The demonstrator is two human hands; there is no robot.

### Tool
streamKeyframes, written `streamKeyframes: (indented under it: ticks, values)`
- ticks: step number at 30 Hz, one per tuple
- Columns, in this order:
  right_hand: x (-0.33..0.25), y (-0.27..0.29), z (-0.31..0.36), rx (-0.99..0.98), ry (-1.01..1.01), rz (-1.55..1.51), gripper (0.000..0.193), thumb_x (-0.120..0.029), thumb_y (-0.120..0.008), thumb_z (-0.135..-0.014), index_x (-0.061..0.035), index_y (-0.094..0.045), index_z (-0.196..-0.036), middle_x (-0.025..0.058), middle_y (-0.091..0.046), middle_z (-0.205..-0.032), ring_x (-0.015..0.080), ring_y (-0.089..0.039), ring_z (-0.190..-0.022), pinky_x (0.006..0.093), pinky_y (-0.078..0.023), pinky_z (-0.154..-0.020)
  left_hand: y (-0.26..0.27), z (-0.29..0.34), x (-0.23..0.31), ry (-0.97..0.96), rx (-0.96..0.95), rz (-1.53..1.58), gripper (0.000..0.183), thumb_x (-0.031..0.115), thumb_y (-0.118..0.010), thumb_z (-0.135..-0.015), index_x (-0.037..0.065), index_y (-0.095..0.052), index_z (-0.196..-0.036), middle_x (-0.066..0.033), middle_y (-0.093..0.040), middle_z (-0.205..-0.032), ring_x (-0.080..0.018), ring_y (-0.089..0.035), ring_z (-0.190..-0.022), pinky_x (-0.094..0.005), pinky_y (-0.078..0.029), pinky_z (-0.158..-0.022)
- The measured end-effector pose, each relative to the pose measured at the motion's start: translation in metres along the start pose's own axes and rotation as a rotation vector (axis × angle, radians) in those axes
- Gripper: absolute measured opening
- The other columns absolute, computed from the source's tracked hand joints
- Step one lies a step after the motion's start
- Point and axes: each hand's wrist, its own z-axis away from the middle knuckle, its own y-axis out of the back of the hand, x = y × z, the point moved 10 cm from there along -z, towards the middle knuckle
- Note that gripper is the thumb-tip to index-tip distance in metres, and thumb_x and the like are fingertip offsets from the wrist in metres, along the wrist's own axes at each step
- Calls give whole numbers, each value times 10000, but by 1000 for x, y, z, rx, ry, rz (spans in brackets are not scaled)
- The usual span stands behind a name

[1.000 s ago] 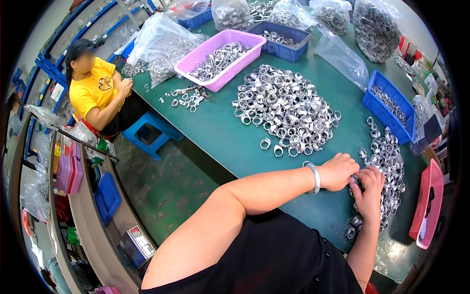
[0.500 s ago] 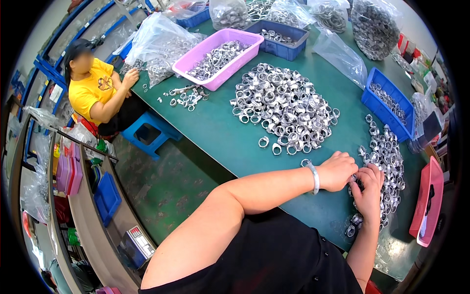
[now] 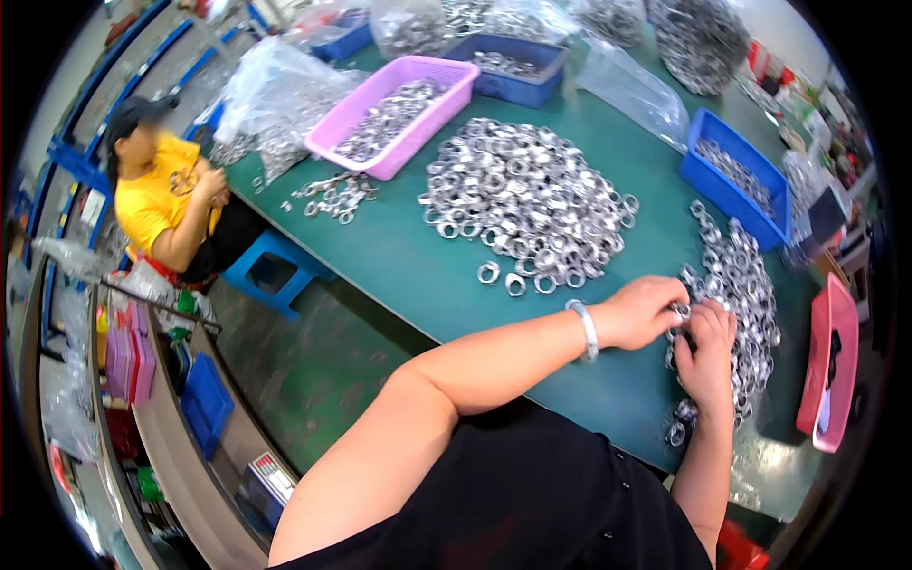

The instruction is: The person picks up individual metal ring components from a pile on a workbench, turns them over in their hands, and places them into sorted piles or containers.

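Observation:
My left hand (image 3: 638, 313), with a pale bangle (image 3: 582, 331) on its wrist, pinches a silver metal ring (image 3: 679, 311) between thumb and fingers. Close beside it, my right hand (image 3: 708, 353) rests at the left edge of a long heap of similar metal rings (image 3: 746, 309). Its fingers are curled, and whatever lies under their tips is hidden. A larger, rounded pile of metal rings (image 3: 527, 195) spreads over the green table (image 3: 399, 252) beyond my left forearm, with a few loose ones along its near edge.
A pink basket (image 3: 394, 114) and blue bins (image 3: 736, 179) hold more metal parts. Bulging clear bags (image 3: 698, 43) stand at the back. On the right is a salmon-pink basket (image 3: 828, 366). A person in yellow (image 3: 166, 204) sits at the table's left side, by a blue stool (image 3: 275, 271).
My left hand has drawn slightly away from the right, and the ring in its fingers now shows. The whole view has shifted a little. The seated person's head has turned.

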Motion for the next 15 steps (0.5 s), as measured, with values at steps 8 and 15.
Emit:
streamKeyframes:
  ticks: [8, 15]
  values:
    - [-5, 21, -6, 131, 97, -304, 286, -64, -644, -750, -70, -586, -1030, 86, -593, -1044, 281, -538, -1057, 508, -271, -1018, 14, 1, 11, -41, -2, 30, 212, 50, -673, -806, 24, -612, -1008, -78, -613, -930, -186, -599, -831, -289, -488, -758]
    - [-5, 35, -1, 220, 148, -478, 238, -67, -692, -757, -79, -638, -989, 42, -626, -930, 247, -581, -937, 425, -326, -957, 9, 3, 10, 17, -27, 198, 299, -14, -692, -776, 10, -592, -1057, -59, -600, -958, -144, -586, -888, -285, -480, -807]
